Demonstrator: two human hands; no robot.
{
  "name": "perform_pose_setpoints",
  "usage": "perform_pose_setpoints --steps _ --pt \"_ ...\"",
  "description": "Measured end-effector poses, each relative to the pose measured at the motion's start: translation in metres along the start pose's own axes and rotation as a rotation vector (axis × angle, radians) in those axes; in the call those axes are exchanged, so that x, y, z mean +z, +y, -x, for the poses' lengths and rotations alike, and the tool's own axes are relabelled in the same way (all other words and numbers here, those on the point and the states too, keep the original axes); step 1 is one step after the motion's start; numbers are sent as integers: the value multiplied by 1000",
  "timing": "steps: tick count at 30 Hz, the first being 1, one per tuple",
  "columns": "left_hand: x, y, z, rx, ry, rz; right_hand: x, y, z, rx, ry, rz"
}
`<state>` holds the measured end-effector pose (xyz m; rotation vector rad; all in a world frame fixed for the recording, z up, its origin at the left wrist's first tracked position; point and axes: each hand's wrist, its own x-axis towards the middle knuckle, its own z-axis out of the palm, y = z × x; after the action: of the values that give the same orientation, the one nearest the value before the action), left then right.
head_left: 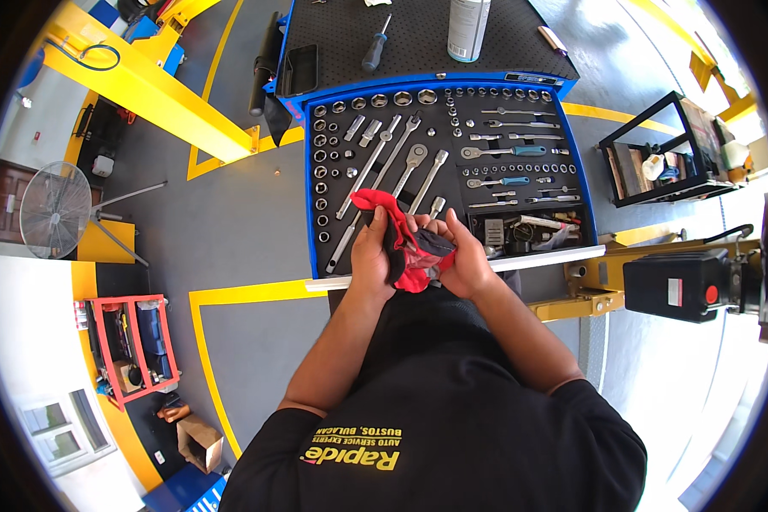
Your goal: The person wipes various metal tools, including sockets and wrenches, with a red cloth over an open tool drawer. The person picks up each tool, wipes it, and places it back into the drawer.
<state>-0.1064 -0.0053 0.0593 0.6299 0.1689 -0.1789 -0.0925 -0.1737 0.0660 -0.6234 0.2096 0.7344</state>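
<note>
Red-and-black cloth (414, 256) in left hand (372, 258) and right hand (471, 263), above drawer (563, 256).

I see a blue tool chest (418, 61) with a spray can (468, 30) on its black top. Left of the can lies a screwdriver (376, 44), then a black tray (299, 71). Below the can, the open drawer (310, 196) holds round sockets (319, 156), long shiny bars (371, 165) and two blue-handled ratchets (504, 152).

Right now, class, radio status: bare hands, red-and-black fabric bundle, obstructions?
Left hand, right hand: both holding. Red-and-black fabric bundle: crumpled between them. Open blue-edged tool drawer beyond. No obstruction visible.
</note>
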Motion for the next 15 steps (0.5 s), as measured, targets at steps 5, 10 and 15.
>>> perform_pose_setpoints --steps 5,10,15 --pt "-3 -14 13 210 93 -272 -10 -2 6 353 -180 -157" --pt "6 -14 14 374 99 -400 -20 3 9 378 -257 50" --pt "11 -6 20 452 128 -735 5 -5 17 265 -378 210"
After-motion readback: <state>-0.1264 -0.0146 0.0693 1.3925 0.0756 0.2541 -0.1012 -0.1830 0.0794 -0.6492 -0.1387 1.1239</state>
